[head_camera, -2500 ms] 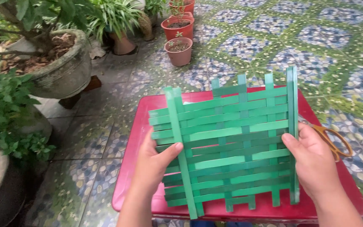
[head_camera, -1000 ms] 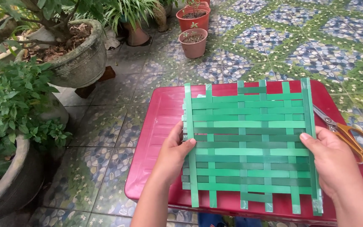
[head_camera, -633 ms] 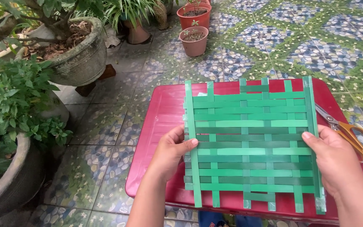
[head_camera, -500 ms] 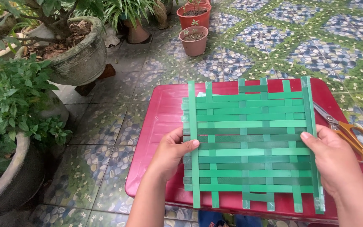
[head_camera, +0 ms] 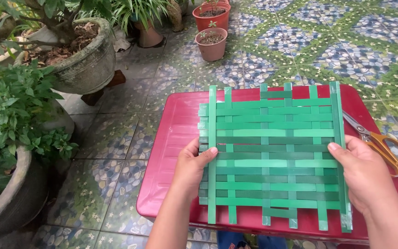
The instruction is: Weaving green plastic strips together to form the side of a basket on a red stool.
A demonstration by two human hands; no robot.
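Note:
A flat mat woven from green strips lies on a red plastic table. My left hand grips the mat's left edge, thumb on top by the leftmost upright strip. At the right edge my right hand holds the mat with its thumb over the outer upright strip. Loose strip ends stick out past the weave on all sides.
Scissors with orange handles lie on the table just right of the mat. Large stone planters and leafy plants stand to the left. Two terracotta pots sit beyond the table on the patterned tile floor.
The mat was tilted up toward me and has been laid flat on the table. Both hands kept their hold on its edges, and my view has shifted slightly left.

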